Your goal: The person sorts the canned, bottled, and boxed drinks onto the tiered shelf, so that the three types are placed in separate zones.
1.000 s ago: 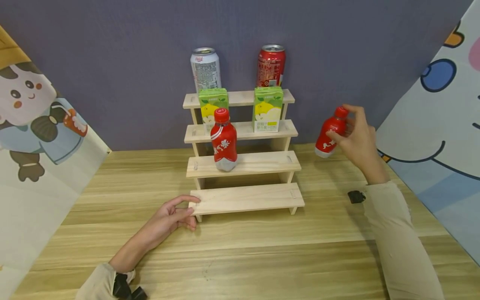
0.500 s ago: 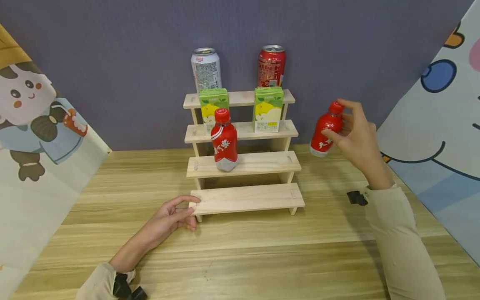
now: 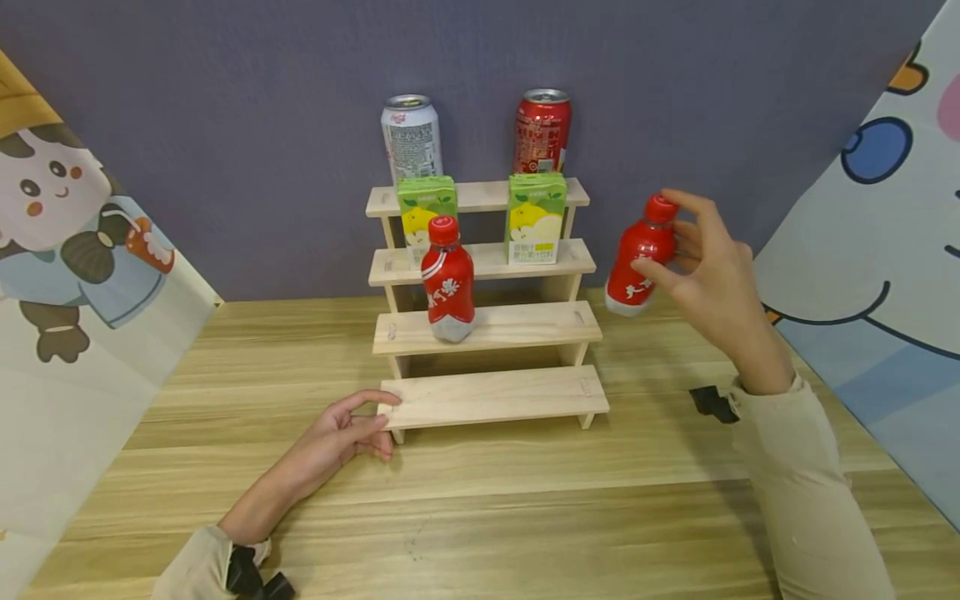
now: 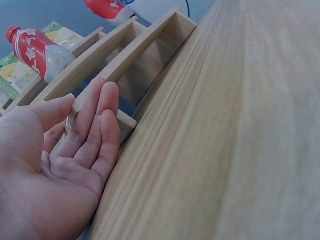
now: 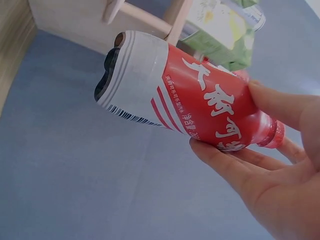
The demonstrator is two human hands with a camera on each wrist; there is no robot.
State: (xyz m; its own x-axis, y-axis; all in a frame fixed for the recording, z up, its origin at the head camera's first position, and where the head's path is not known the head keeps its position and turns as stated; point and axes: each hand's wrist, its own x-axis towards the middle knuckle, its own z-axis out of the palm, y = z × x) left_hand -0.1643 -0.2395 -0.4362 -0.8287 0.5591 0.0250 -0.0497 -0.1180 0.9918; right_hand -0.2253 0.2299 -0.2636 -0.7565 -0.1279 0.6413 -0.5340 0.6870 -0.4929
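Observation:
My right hand (image 3: 716,279) holds a red cola bottle (image 3: 636,265) with a white base, tilted in the air right of a stepped wooden shelf (image 3: 495,398). In the right wrist view, thumb and fingers pinch the bottle (image 5: 200,95) near its neck, and its underside points away from the hand. My left hand (image 3: 341,437) grips the left end of the lowest step, its index finger on top and its thumb at the front edge. A second red bottle (image 3: 448,287) stands upright on the step above, left of its middle.
Two green juice cartons, one left (image 3: 427,204) and one right (image 3: 536,221), stand on the third step. A white can (image 3: 411,140) and a red can (image 3: 542,133) stand on the top step. Behind is a grey-blue wall (image 3: 262,150); cartoon panels flank the wooden table (image 3: 480,517).
My right hand has carried the bottle leftward toward the shelf and slightly up. The left hand stays at the lowest step, and the drinks on the shelf have not moved.

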